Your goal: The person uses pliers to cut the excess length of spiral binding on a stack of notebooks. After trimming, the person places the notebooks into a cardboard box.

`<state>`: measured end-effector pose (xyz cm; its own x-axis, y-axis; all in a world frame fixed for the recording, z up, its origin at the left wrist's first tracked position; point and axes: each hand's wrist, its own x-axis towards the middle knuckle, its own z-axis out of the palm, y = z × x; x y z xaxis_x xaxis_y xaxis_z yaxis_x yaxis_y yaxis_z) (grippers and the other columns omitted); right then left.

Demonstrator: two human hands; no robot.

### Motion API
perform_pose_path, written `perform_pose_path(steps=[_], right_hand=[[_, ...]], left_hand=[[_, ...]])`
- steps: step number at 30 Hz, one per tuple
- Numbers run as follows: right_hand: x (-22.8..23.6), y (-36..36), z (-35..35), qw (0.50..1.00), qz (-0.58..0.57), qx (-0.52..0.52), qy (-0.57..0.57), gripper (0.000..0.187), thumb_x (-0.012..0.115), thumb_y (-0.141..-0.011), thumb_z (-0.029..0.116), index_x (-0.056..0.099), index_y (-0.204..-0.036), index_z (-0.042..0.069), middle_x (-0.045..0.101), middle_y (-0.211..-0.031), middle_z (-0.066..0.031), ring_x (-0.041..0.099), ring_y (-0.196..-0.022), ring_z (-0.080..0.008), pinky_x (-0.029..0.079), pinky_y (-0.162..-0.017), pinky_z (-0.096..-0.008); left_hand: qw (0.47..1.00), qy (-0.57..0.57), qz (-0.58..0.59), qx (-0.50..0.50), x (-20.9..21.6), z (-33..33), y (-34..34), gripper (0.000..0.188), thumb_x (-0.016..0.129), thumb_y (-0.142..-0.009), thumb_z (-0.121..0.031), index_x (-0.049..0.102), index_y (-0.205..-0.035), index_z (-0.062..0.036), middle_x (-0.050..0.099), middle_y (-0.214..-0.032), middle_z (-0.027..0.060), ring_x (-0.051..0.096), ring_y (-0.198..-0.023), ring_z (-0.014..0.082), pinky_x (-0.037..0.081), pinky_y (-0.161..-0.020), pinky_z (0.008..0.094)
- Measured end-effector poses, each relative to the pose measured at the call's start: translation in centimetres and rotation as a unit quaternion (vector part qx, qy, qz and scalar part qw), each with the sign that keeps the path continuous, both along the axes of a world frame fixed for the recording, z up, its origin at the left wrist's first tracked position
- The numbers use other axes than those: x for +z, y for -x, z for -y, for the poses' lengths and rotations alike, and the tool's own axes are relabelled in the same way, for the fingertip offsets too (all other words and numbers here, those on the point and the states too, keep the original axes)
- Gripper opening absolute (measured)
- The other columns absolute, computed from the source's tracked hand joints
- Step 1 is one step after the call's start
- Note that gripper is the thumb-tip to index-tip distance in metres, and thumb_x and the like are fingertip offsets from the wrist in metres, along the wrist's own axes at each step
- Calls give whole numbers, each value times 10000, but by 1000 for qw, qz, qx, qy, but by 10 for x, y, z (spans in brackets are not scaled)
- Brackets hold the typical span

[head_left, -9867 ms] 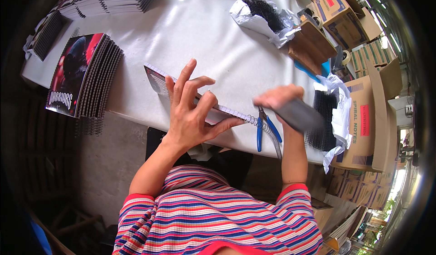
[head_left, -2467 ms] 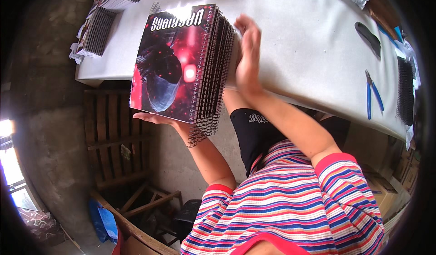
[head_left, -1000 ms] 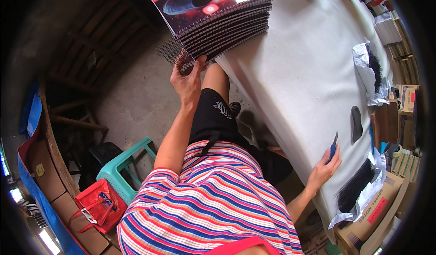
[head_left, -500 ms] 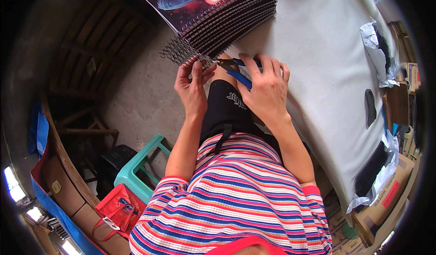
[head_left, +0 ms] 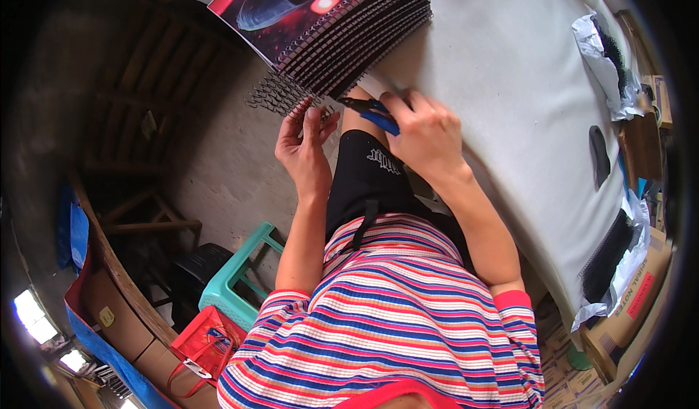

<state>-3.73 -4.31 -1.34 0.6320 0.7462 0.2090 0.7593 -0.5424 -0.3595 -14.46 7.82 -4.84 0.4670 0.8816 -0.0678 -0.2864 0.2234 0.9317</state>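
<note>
A stack of spiral notebooks (head_left: 291, 16) with a red and dark glossy cover lies at the table's near left edge, coils facing me. Loose ends of black spiral wire (head_left: 273, 94) stick out past the stack's left corner. My left hand (head_left: 304, 151) is closed at these ends, thumb and fingers pinching a wire coil. My right hand (head_left: 429, 132) grips blue-handled cutting pliers (head_left: 380, 118). Their handles are pressed together, and the dark jaws are by the left fingertips at the stack's lower corner. Exactly what lies between the jaws is too small to tell.
The white-covered table (head_left: 502, 67) stretches ahead and right. Along its right edge lie black wire coils (head_left: 610, 256) in white wrapping and a dark curved object (head_left: 599, 158). Cardboard boxes (head_left: 633, 300) stand beyond. At left are a green stool (head_left: 237, 271) and a red bag (head_left: 207, 343).
The pliers' handles have come together in my right hand, and their jaws sit slightly further left. The whole view has shifted a little; my left hand keeps its pinch at the coil ends.
</note>
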Motion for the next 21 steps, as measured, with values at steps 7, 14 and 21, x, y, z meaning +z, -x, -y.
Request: perform_pose_path(steps=[7, 14, 21], right_hand=[[8, -5, -5, 986, 93, 3, -135, 286, 664, -728, 203, 627, -1003, 135, 566, -908, -46, 550, -904, -226, 345, -928, -427], [-2, -1, -20, 993, 49, 24, -108, 324, 698, -639, 163, 641, -957, 147, 575, -886, -62, 568, -887, -241, 423, -844, -408], [-8, -1, -15, 998, -25, 14, -57, 276, 725, -640, 199, 648, -900, 151, 581, -801, -42, 581, -856, -236, 433, -805, -370]], left_hand=[[999, 15, -3, -29, 4, -1, 7, 218, 592, -891, -122, 583, -1060, 16, 638, -908, 97, 660, -777, 177, 547, -673, 233], [999, 18, -9, -29, 5, -2, 7, 219, 593, -892, -131, 585, -1054, 16, 638, -899, 94, 658, -769, 172, 545, -676, 229], [999, 31, -1, -24, -3, -2, 13, 226, 584, -898, -152, 570, -1041, 23, 621, -892, 90, 649, -770, 180, 544, -699, 244]])
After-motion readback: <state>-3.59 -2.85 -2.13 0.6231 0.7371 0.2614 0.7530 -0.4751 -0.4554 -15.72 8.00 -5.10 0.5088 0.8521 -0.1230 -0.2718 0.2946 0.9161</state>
